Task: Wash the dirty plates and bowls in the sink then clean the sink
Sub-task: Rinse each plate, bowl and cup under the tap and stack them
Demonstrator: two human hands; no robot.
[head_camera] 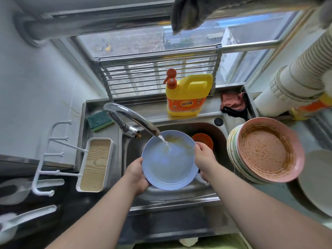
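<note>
i hold the blue plate [168, 164] over the sink [212, 130] with both hands; left hand [137, 174] grips its near edge, right hand [203, 155] its far side; i tip it under the tap [133, 117] so water hits the yellow bits; the dirty stack [265, 151] waits on the desk, close by.

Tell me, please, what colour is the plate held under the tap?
Light blue plate, seen in the head view.

Soft daylight enters through the window [161, 42]; edges bend and blur, perhaps from the wide lens.
</note>
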